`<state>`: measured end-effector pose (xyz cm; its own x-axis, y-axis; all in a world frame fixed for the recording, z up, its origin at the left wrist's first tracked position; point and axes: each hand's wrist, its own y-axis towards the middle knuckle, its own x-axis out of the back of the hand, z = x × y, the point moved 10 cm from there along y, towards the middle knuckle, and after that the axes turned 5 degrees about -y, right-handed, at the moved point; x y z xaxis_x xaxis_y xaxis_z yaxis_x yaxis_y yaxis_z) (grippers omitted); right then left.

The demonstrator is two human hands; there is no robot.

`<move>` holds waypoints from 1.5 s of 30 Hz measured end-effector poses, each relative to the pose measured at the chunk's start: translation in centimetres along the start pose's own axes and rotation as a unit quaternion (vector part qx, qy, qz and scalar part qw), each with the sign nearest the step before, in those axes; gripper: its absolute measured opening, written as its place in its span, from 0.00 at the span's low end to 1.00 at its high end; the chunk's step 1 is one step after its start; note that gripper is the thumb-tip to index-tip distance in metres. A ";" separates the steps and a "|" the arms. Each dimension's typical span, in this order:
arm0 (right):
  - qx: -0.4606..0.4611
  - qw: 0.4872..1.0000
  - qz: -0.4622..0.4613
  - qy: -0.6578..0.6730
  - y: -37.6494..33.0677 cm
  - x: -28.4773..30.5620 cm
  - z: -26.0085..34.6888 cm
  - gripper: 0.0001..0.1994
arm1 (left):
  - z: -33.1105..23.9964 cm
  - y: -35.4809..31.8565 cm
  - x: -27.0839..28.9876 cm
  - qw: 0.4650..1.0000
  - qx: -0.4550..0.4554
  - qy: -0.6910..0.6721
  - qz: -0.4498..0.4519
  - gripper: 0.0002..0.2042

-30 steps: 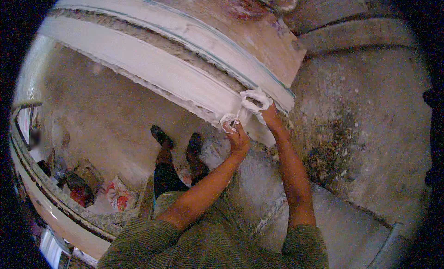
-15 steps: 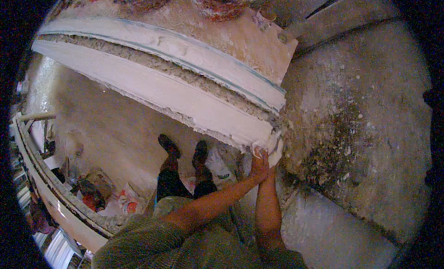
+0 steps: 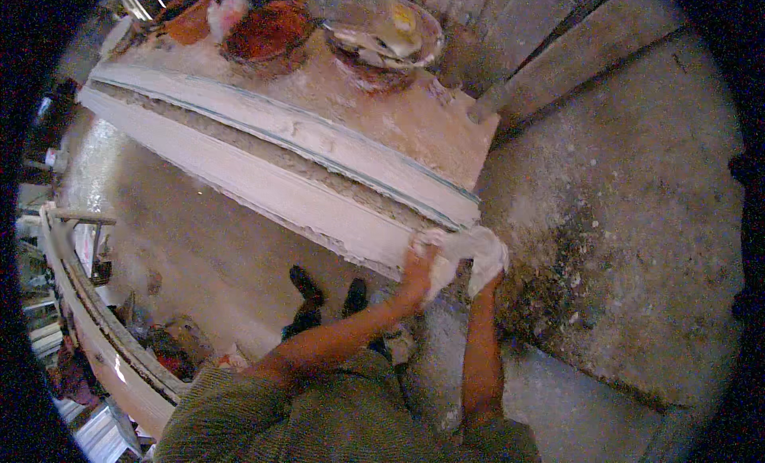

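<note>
A long white plaster moulding (image 3: 263, 184) lies along a plaster-caked workbench (image 3: 398, 120). Both hands are at its near right end. My left hand (image 3: 416, 268) presses against the end face of the moulding. My right hand (image 3: 482, 260) is smeared white and grips a lump of wet white plaster (image 3: 458, 248) at the same corner. The fingers are partly hidden by the plaster.
Bowls stand on the bench's far side: a red-brown one (image 3: 267, 33), an orange one (image 3: 187, 17) and one with white plaster (image 3: 382, 37). Grey planks (image 3: 558, 72) lean at the right. My dark shoes (image 3: 327, 292) stand on the stained concrete floor (image 3: 621, 240). Clutter lies at the left (image 3: 159, 343).
My head has tilted so the bench and its bowls come into view. Both hands moved down to the moulding's right end, with the white plaster now bunched there.
</note>
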<state>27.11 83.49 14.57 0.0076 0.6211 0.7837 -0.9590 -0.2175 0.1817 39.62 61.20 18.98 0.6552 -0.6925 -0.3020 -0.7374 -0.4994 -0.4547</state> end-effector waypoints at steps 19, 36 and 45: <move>0.374 0.866 0.289 -0.161 11.1 -29.7 29.7 0.28 | -27.1 -3.7 63.0 0.840 -0.370 -0.342 -0.201 0.17; 0.169 0.984 0.057 0.009 22.9 -60.8 74.3 0.11 | -47.7 6.7 95.9 0.760 -0.356 -0.483 -0.250 0.15; 0.335 0.936 0.092 -0.065 23.9 -83.5 105.1 0.07 | -61.6 19.3 116.5 0.750 -0.358 -0.476 -0.285 0.14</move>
<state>33.30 -52.69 15.88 -0.0638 0.4399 0.8958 -0.5557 -0.7612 0.3342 91.59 -61.21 26.66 0.4660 0.2566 -0.8468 0.0326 -0.9614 -0.2734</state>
